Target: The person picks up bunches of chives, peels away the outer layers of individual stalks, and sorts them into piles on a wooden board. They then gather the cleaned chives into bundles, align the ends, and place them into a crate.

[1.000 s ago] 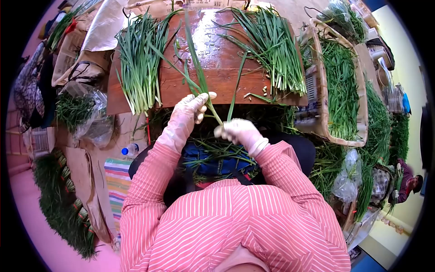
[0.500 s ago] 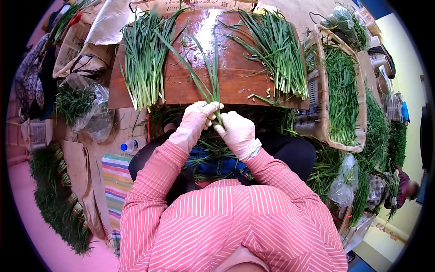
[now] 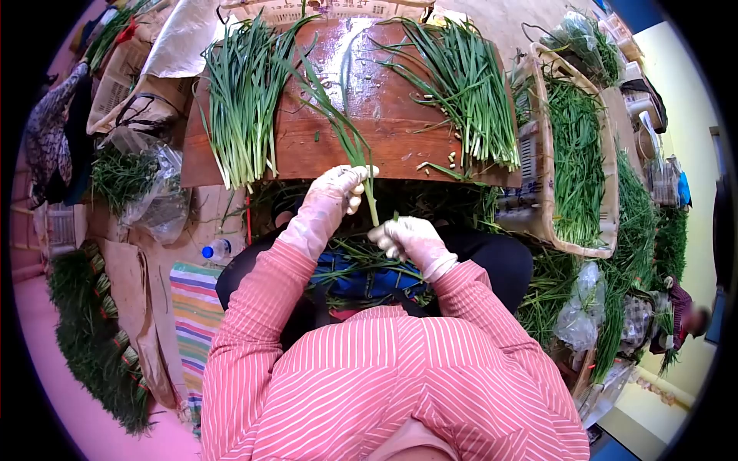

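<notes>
My left hand (image 3: 347, 187), in a whitish glove, pinches a chive stalk (image 3: 357, 150) near its lower part. Its long green leaves lean up and left over the wooden board, and its pale base points down. Just below and right of that base is my gloved right hand (image 3: 409, 240), fingers curled, with a scrap of chive leaf (image 3: 395, 217) showing at them. On the board (image 3: 307, 150) lie two heaps of chives, one on the left (image 3: 250, 100) and one on the right (image 3: 473, 96), pale ends toward me.
A crate of greens (image 3: 576, 161) stands right of the board. Loose leaves lie on my blue-covered lap (image 3: 361, 280). At left are a plastic bag of greens (image 3: 157, 184), a bottle (image 3: 217, 250) and tied bundles (image 3: 96, 338). Another person (image 3: 680, 315) is at far right.
My right hand has moved down and right, away from the left hand. The chive stalk's leaves have come closer together and its pale base now shows below my left hand.
</notes>
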A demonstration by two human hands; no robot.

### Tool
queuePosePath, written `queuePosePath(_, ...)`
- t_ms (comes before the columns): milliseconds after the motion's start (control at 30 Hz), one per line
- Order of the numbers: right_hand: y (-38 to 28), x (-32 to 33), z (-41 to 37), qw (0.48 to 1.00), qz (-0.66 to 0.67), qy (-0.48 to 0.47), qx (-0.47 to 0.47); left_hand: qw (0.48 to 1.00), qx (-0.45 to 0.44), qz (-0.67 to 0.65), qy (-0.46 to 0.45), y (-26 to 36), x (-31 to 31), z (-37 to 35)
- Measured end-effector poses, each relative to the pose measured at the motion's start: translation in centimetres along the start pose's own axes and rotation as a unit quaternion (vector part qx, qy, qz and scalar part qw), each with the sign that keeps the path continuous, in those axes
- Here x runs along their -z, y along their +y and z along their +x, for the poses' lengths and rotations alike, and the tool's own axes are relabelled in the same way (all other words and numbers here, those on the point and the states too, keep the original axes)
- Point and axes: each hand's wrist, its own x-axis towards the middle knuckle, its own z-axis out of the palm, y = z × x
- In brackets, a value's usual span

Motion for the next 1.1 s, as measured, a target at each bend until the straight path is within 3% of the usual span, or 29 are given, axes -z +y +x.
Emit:
queuePosePath(33, 0.5, 0.5, 0.4, 0.997, -0.058, 0.002, -0.044, 1.0, -0.009, 0.013, -0.003, 0.1, 0.2, 0.0)
queuePosePath(67, 0.7, 0.7, 0.4, 0.995, -0.076, 0.062, 0.007, 1.0, -0.001, 0.022, 0.015, 0.3, 0.1, -0.3)
queuePosePath(100, 1.1, 1.1, 1.1, 0.995, -0.023, 0.051, 0.087, 1.0, 0.0, 0.022, 0.014, 0.2, 0.1, -0.3)
queuePosePath(167, -3.6, 0.3, -0.4, 0.996, -0.026, 0.036, 0.081, 0.998, 0.013, 0.056, 0.021, -0.4, -0.3, -0.4)
queuePosePath(233, -5.0, -0.3, -0.3, 0.985, -0.057, 0.012, 0.163, 0.998, -0.002, 0.06, 0.006, -0.7, -0.9, -0.1)
queuePosePath(333, -4.7, -0.6, 0.7, 0.99, -0.032, 0.0, 0.136, 0.998, -0.01, 0.054, 0.021, -0.7, -0.8, -0.2)
queuePosePath(400, -3.2, -0.8, 1.5, 0.985, 0.126, 0.019, 0.116, 0.999, -0.024, 0.041, 0.006, -0.3, -0.6, -0.3)
queuePosePath(433, -2.5, -0.7, 1.7, 0.985, 0.127, 0.018, 0.115, 0.999, -0.023, 0.041, 0.008, -0.2, -0.4, -0.3)
queuePosePath(500, -1.2, -0.2, 1.4, 0.996, 0.051, 0.017, 0.074, 0.998, -0.064, 0.017, -0.02, -0.2, 0.1, 0.0)
queuePosePath(533, -1.0, 0.0, 0.9, 0.996, -0.086, -0.015, 0.025, 0.998, -0.059, -0.003, -0.03, -0.6, 0.6, 0.3)
queuePosePath(567, 5.2, 1.9, 4.3, 0.952, -0.302, -0.038, 0.035, 0.998, -0.06, -0.003, -0.03, -0.5, 0.6, 0.2)
queuePosePath(600, 4.5, 1.0, 2.7, 0.823, -0.568, -0.012, -0.015, 0.997, -0.071, 0.019, -0.01, -0.3, 0.5, -0.1)
queuePosePath(633, 6.0, 1.4, 2.0, 0.791, -0.608, 0.029, -0.057, 0.996, -0.082, 0.041, 0.008, -0.2, 0.4, -0.2)
queuePosePath(700, 2.7, 1.0, 0.3, 0.77, -0.624, 0.127, 0.035, 0.996, -0.057, 0.067, 0.017, -0.2, 0.4, -0.2)
queuePosePath(733, 2.4, 1.7, 0.8, 0.818, -0.519, 0.178, 0.172, 0.998, -0.042, 0.053, 0.003, -0.3, 0.2, -0.6)
queuePosePath(767, -0.4, 1.2, 0.3, 0.869, -0.393, 0.182, 0.24, 0.999, -0.025, 0.042, -0.014, -0.5, 0.0, -0.9)
queuePosePath(833, -4.1, 0.8, 0.3, 0.907, -0.278, 0.173, 0.266, 0.994, -0.009, 0.101, -0.039, -0.7, -0.6, -1.1)
queuePosePath(900, -5.4, 0.8, 1.7, 0.965, -0.089, 0.035, 0.245, 0.994, 0.007, 0.092, -0.054, -1.1, -1.4, -1.8)
queuePosePath(967, -5.7, 0.7, 1.6, 0.986, 0.048, -0.021, 0.157, 0.995, 0.022, 0.085, -0.048, -1.5, -1.7, -2.2)
queuePosePath(1067, -5.2, 0.5, 1.6, 0.985, 0.043, 0.034, 0.162, 0.994, 0.023, 0.102, -0.038, -1.5, -1.8, -2.4)
queuePosePath(1100, -4.5, 0.4, 2.0, 0.977, 0.041, 0.056, 0.202, 0.995, 0.035, 0.092, -0.031, -1.7, -1.6, -2.1)
